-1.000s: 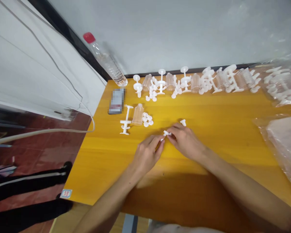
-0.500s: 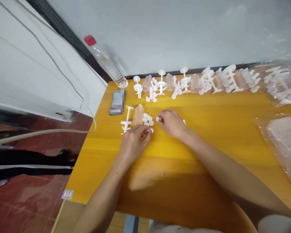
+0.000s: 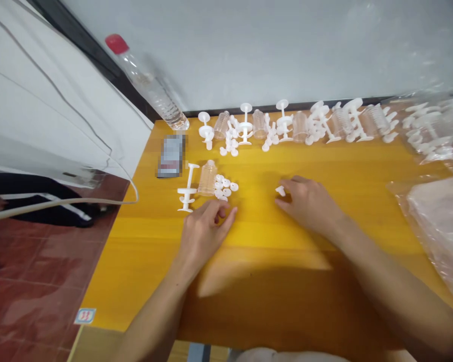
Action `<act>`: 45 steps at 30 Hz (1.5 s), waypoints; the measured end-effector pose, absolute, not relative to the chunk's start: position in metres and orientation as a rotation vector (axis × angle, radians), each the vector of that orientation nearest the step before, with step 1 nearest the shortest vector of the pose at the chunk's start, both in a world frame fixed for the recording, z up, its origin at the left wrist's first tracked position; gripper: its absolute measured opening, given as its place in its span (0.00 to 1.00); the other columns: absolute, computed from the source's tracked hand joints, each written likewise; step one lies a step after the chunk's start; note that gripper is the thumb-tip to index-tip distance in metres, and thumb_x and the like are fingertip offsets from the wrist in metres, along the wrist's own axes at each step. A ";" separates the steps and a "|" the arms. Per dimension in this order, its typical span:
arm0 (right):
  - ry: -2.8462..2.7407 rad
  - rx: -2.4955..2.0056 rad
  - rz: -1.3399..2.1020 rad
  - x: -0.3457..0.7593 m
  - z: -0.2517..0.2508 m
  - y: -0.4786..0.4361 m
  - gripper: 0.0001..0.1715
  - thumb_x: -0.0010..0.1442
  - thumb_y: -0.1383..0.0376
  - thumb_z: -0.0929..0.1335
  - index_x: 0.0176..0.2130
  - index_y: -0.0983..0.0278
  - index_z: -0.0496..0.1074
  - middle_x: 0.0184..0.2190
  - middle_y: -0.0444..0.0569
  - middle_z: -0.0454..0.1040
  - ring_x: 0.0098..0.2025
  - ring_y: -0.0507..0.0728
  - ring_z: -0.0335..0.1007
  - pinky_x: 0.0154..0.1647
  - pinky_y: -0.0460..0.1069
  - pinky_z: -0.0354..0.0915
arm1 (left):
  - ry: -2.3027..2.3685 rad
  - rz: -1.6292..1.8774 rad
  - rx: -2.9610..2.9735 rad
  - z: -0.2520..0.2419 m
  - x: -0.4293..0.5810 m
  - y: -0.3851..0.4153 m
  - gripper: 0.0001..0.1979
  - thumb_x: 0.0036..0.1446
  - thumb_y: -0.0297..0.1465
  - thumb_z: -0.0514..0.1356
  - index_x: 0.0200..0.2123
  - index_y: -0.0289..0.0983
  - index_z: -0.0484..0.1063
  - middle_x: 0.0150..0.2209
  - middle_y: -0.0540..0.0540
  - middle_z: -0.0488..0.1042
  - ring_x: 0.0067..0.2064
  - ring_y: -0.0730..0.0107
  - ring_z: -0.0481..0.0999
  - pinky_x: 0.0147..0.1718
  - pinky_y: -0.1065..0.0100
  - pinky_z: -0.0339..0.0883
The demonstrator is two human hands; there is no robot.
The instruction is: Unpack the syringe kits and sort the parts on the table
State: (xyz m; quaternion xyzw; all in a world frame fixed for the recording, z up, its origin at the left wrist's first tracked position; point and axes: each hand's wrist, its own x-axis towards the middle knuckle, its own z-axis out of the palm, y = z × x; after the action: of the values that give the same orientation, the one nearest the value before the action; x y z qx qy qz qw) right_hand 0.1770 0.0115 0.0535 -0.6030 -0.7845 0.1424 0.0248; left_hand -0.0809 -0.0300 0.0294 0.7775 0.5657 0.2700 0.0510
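My left hand [image 3: 206, 229] rests on the yellow table [image 3: 324, 166] with its fingers loosely curled and nothing in them. Its fingertips lie just below a cluster of small white caps [image 3: 224, 187]. Beside the caps stand a small clear bottle [image 3: 207, 177] and a white plunger piece [image 3: 186, 188]. My right hand [image 3: 309, 203] lies to the right, thumb and forefinger spread on either side of a small white part [image 3: 280, 190] that sits on the table at the fingertips.
A row of clear bottles and white plunger pieces [image 3: 287, 125] lines the far edge. A red-capped water bottle [image 3: 151, 88] and a phone [image 3: 171, 156] are at the back left. Plastic bags [image 3: 438, 216] lie on the right. A cable [image 3: 60, 203] hangs off the left side.
Both hands carried a small white piece left to the cap cluster. My right hand has since swung back right to the lone white part. My left hand stays by the caps.
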 end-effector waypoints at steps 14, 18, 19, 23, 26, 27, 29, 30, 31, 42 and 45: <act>-2.616 -1.486 0.755 0.090 0.059 0.029 0.14 0.64 0.76 0.64 0.48 0.73 0.74 0.45 0.62 0.75 0.42 0.61 0.76 0.42 0.51 0.68 | 1.649 0.702 2.287 0.020 -0.086 -0.031 0.11 0.66 0.35 0.61 0.30 0.38 0.72 0.25 0.52 0.73 0.25 0.75 0.71 0.26 0.72 0.61; -2.673 -1.466 0.740 0.078 0.060 0.035 0.11 0.64 0.76 0.64 0.42 0.70 0.76 0.44 0.62 0.76 0.41 0.61 0.77 0.41 0.51 0.68 | 1.681 0.713 2.222 0.018 -0.096 -0.025 0.09 0.62 0.32 0.63 0.29 0.38 0.70 0.25 0.52 0.74 0.25 0.75 0.71 0.26 0.72 0.59; -2.667 -1.472 0.727 0.075 0.059 0.035 0.11 0.64 0.76 0.65 0.43 0.70 0.76 0.44 0.62 0.76 0.41 0.61 0.77 0.41 0.51 0.68 | 1.690 0.704 2.209 0.017 -0.098 -0.025 0.10 0.62 0.32 0.63 0.28 0.38 0.69 0.24 0.52 0.74 0.25 0.75 0.71 0.27 0.72 0.59; -2.551 -1.475 0.662 0.077 0.049 0.032 0.13 0.67 0.73 0.65 0.51 0.69 0.72 0.46 0.58 0.77 0.43 0.61 0.77 0.42 0.50 0.68 | 1.779 0.666 2.175 0.021 -0.108 -0.022 0.13 0.60 0.34 0.66 0.26 0.39 0.66 0.22 0.55 0.71 0.23 0.75 0.67 0.26 0.71 0.56; -2.433 -1.513 0.658 0.086 0.039 0.032 0.15 0.66 0.68 0.69 0.52 0.67 0.68 0.49 0.57 0.77 0.44 0.61 0.77 0.42 0.51 0.68 | 1.854 0.639 2.146 0.026 -0.114 -0.021 0.16 0.59 0.35 0.66 0.25 0.39 0.64 0.21 0.56 0.68 0.22 0.76 0.63 0.25 0.71 0.54; -2.402 -1.542 0.677 0.087 0.036 0.033 0.16 0.65 0.68 0.71 0.52 0.66 0.68 0.50 0.58 0.77 0.45 0.61 0.77 0.43 0.51 0.68 | 1.863 0.628 2.139 0.027 -0.115 -0.021 0.17 0.59 0.36 0.66 0.24 0.39 0.63 0.21 0.56 0.67 0.22 0.76 0.62 0.25 0.71 0.53; -2.360 -1.585 0.724 0.087 0.032 0.035 0.17 0.64 0.69 0.71 0.51 0.66 0.68 0.50 0.58 0.77 0.46 0.61 0.77 0.45 0.51 0.69 | 1.855 0.615 2.142 0.028 -0.116 -0.021 0.18 0.58 0.36 0.66 0.24 0.39 0.61 0.20 0.56 0.66 0.21 0.76 0.61 0.25 0.71 0.53; -2.349 -1.588 0.745 0.085 0.031 0.036 0.16 0.64 0.69 0.71 0.51 0.65 0.68 0.50 0.58 0.78 0.47 0.61 0.77 0.46 0.51 0.69 | 1.834 0.615 2.157 0.028 -0.116 -0.021 0.19 0.58 0.37 0.66 0.23 0.39 0.61 0.20 0.56 0.65 0.21 0.77 0.61 0.25 0.71 0.53; -2.346 -1.582 0.759 0.083 0.032 0.036 0.15 0.65 0.70 0.70 0.51 0.66 0.68 0.49 0.57 0.78 0.48 0.61 0.77 0.47 0.51 0.69 | 1.810 0.624 2.180 0.028 -0.116 -0.022 0.19 0.59 0.37 0.66 0.23 0.40 0.60 0.19 0.57 0.64 0.21 0.77 0.61 0.24 0.71 0.53; -1.712 -2.386 0.016 0.322 0.121 0.034 0.28 0.65 0.55 0.73 0.54 0.73 0.78 0.44 0.62 0.81 0.51 0.62 0.76 0.50 0.56 0.62 | 1.365 0.666 2.426 0.030 -0.072 -0.045 0.19 0.66 0.40 0.62 0.26 0.40 0.59 0.20 0.58 0.60 0.20 0.78 0.60 0.22 0.73 0.55; -1.440 -2.701 -0.156 0.426 0.130 0.053 0.45 0.60 0.44 0.71 0.57 0.80 0.77 0.49 0.71 0.79 0.58 0.68 0.72 0.44 0.60 0.56 | 1.202 0.557 2.435 0.023 -0.047 -0.052 0.16 0.67 0.37 0.61 0.28 0.40 0.62 0.22 0.57 0.65 0.22 0.77 0.64 0.24 0.73 0.58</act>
State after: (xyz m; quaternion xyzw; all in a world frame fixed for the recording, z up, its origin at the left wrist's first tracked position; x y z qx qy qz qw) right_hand 0.4259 0.0528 0.1300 -0.8807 -0.4694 -0.0507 0.0386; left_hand -0.0471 -0.0520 0.0231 0.8635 0.4262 0.1975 0.1835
